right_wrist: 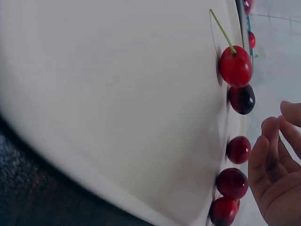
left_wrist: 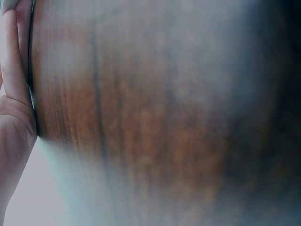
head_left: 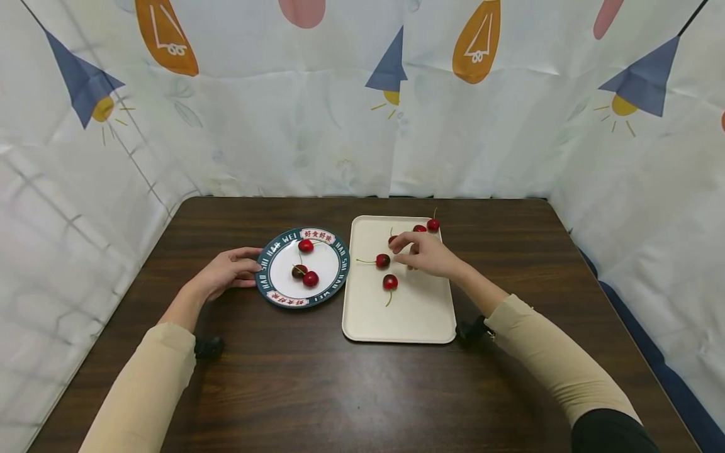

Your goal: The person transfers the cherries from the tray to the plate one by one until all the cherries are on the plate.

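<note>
My left hand (head_left: 229,272) rests at the left rim of a round plate (head_left: 277,290) with a dark green patterned border, its fingers touching the edge. Three cherries lie on the plate: one red cherry (head_left: 306,246) farther back, a darker cherry (head_left: 299,272) and another red cherry (head_left: 309,279) side by side. Over the cream tray (head_left: 419,314), my right hand (head_left: 425,253) hovers with fingers loosely bent and nothing held. Near its fingertips lies a two-toned cherry (head_left: 382,261). A red cherry with a green stem (right_wrist: 236,67) shows large in the right wrist view.
Toward the tray's far right corner sit two more cherries, one bright red cherry (head_left: 433,225) with its stem up. Another cherry (head_left: 389,282) lies nearer the front. The dark wooden table (head_left: 317,390) ends at a printed curtain (head_left: 317,126).
</note>
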Action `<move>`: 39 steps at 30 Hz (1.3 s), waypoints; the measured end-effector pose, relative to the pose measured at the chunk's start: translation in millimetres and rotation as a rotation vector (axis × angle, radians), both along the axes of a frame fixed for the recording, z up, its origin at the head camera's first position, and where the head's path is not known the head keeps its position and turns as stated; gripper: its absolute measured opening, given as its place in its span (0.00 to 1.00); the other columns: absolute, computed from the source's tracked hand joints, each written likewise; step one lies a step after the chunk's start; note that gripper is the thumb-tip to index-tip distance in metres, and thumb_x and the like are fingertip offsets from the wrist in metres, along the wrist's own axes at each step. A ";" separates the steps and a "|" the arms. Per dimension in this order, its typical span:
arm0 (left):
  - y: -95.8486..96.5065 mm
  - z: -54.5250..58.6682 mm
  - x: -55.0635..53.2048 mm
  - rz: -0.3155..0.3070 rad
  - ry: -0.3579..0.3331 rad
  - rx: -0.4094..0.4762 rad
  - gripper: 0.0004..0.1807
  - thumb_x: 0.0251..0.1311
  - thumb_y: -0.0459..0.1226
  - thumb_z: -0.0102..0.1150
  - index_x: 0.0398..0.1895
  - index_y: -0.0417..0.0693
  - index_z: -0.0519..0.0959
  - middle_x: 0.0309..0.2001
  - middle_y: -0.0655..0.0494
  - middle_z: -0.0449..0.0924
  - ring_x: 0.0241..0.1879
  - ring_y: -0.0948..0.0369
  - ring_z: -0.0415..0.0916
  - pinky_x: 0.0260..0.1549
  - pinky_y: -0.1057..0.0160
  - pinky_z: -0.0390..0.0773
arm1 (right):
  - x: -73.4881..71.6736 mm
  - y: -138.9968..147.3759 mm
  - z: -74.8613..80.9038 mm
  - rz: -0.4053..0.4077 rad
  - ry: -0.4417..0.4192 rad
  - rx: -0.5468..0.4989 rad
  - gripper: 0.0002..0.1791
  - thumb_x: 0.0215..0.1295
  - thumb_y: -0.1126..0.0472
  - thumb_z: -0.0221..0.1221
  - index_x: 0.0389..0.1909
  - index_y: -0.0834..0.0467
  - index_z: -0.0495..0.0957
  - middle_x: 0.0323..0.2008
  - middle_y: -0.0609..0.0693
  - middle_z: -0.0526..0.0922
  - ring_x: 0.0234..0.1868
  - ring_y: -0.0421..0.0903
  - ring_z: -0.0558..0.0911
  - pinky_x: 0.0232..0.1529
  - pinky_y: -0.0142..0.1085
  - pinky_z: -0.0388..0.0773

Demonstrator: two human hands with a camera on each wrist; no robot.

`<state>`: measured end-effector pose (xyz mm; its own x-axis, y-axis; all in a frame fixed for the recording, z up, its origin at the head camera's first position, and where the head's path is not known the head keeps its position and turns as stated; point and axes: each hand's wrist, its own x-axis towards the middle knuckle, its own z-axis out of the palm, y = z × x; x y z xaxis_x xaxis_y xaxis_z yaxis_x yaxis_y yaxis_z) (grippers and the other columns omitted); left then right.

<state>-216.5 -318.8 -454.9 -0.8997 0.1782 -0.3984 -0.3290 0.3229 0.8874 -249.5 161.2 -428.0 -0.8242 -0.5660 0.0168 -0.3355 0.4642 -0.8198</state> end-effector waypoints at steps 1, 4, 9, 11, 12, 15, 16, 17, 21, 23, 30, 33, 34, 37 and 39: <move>0.0 -0.3 -0.1 0.000 -0.001 0.000 0.36 0.73 0.39 0.60 0.80 0.42 0.58 0.58 0.41 0.70 0.42 0.58 0.81 0.47 0.60 0.85 | 0.4 0.0 0.7 -0.003 -0.005 -0.002 0.15 0.69 0.65 0.65 0.54 0.64 0.81 0.45 0.54 0.83 0.28 0.55 0.82 0.31 0.38 0.82; -0.3 -1.9 -1.0 0.002 0.000 0.000 0.36 0.73 0.39 0.60 0.80 0.42 0.58 0.57 0.42 0.71 0.42 0.58 0.81 0.47 0.60 0.85 | 1.1 0.0 2.1 -0.006 -0.018 -0.010 0.15 0.69 0.65 0.65 0.54 0.66 0.81 0.45 0.54 0.83 0.29 0.57 0.83 0.32 0.39 0.83; -1.5 -4.6 -2.4 0.005 0.004 -0.006 0.36 0.73 0.39 0.59 0.80 0.42 0.58 0.57 0.42 0.72 0.41 0.58 0.80 0.46 0.61 0.85 | 0.9 0.2 1.4 0.000 -0.030 -0.013 0.15 0.70 0.64 0.64 0.54 0.67 0.80 0.45 0.56 0.83 0.30 0.57 0.83 0.33 0.40 0.83; -1.8 -4.8 -2.4 0.005 0.005 -0.008 0.36 0.73 0.39 0.59 0.80 0.42 0.59 0.57 0.42 0.71 0.41 0.58 0.80 0.46 0.61 0.85 | 0.8 0.4 0.6 0.003 -0.032 -0.014 0.15 0.71 0.64 0.64 0.54 0.67 0.80 0.46 0.56 0.83 0.30 0.57 0.83 0.33 0.40 0.83; -1.8 -4.7 -2.2 0.005 0.005 -0.008 0.36 0.73 0.39 0.59 0.80 0.42 0.59 0.57 0.42 0.71 0.41 0.58 0.80 0.46 0.61 0.85 | 0.8 0.4 0.1 0.005 -0.033 -0.014 0.15 0.71 0.64 0.64 0.54 0.67 0.80 0.46 0.56 0.83 0.30 0.57 0.83 0.34 0.40 0.83; -1.6 -4.0 -1.5 0.005 0.006 -0.008 0.36 0.73 0.39 0.60 0.79 0.42 0.59 0.56 0.42 0.72 0.41 0.58 0.80 0.46 0.61 0.85 | 0.7 0.6 -1.3 0.007 -0.036 -0.017 0.15 0.71 0.65 0.63 0.54 0.67 0.80 0.45 0.56 0.83 0.30 0.57 0.84 0.34 0.40 0.83; -1.5 -3.7 -1.2 0.004 0.006 -0.007 0.36 0.73 0.39 0.60 0.79 0.42 0.59 0.56 0.42 0.72 0.41 0.58 0.80 0.46 0.61 0.85 | 0.5 0.7 -2.0 0.007 -0.036 -0.017 0.15 0.71 0.65 0.63 0.54 0.67 0.80 0.45 0.56 0.83 0.30 0.56 0.84 0.33 0.40 0.83; -1.4 -3.4 -0.9 0.004 0.007 -0.006 0.36 0.73 0.39 0.60 0.79 0.42 0.59 0.56 0.42 0.72 0.41 0.58 0.80 0.46 0.61 0.85 | 0.3 0.8 -2.6 0.006 -0.036 -0.016 0.15 0.71 0.65 0.63 0.54 0.67 0.80 0.45 0.55 0.83 0.30 0.56 0.84 0.33 0.40 0.83; -1.0 -2.7 -0.2 0.003 0.008 0.000 0.36 0.73 0.39 0.60 0.79 0.41 0.59 0.55 0.44 0.73 0.41 0.58 0.80 0.46 0.61 0.85 | -0.8 1.4 -5.2 0.007 -0.034 -0.017 0.14 0.71 0.64 0.63 0.53 0.66 0.81 0.45 0.56 0.83 0.29 0.56 0.84 0.33 0.40 0.83; -0.9 -2.7 -0.2 0.003 0.008 0.001 0.36 0.73 0.38 0.60 0.79 0.41 0.59 0.55 0.44 0.73 0.41 0.58 0.81 0.46 0.61 0.85 | -1.3 1.9 -5.8 0.007 -0.035 -0.019 0.14 0.71 0.64 0.64 0.53 0.66 0.81 0.45 0.56 0.83 0.29 0.55 0.84 0.33 0.40 0.83; 0.6 -1.1 -0.1 0.007 0.011 -0.004 0.36 0.72 0.39 0.61 0.79 0.41 0.59 0.55 0.42 0.72 0.41 0.58 0.80 0.45 0.61 0.86 | -1.2 4.8 -5.5 0.002 -0.042 -0.009 0.15 0.72 0.62 0.63 0.54 0.65 0.81 0.45 0.54 0.83 0.29 0.54 0.83 0.32 0.39 0.83; 1.2 -0.1 0.1 0.009 0.009 -0.005 0.36 0.72 0.39 0.61 0.79 0.42 0.60 0.56 0.42 0.72 0.41 0.57 0.80 0.45 0.61 0.86 | -1.5 6.7 -5.7 -0.010 -0.048 0.000 0.14 0.72 0.62 0.63 0.54 0.64 0.81 0.44 0.54 0.82 0.29 0.54 0.83 0.32 0.39 0.83; 1.3 0.1 0.1 0.009 0.009 -0.005 0.37 0.72 0.39 0.61 0.79 0.42 0.59 0.56 0.42 0.72 0.41 0.57 0.80 0.45 0.61 0.86 | -1.8 7.6 -6.2 -0.013 -0.048 0.004 0.14 0.72 0.62 0.63 0.54 0.64 0.81 0.44 0.54 0.82 0.29 0.54 0.83 0.32 0.39 0.83; 1.2 0.6 0.4 0.010 0.007 -0.003 0.37 0.72 0.39 0.61 0.79 0.42 0.59 0.56 0.42 0.72 0.41 0.57 0.80 0.45 0.61 0.85 | -2.1 9.6 -6.5 -0.028 -0.042 0.021 0.13 0.72 0.61 0.63 0.54 0.62 0.82 0.42 0.53 0.82 0.29 0.53 0.84 0.32 0.40 0.84; 0.9 0.9 0.9 0.009 0.008 -0.004 0.37 0.72 0.39 0.61 0.79 0.42 0.59 0.56 0.42 0.72 0.41 0.57 0.80 0.46 0.61 0.85 | -2.4 11.2 -6.8 -0.032 -0.033 0.028 0.13 0.72 0.61 0.63 0.54 0.62 0.82 0.42 0.53 0.82 0.29 0.52 0.84 0.32 0.41 0.84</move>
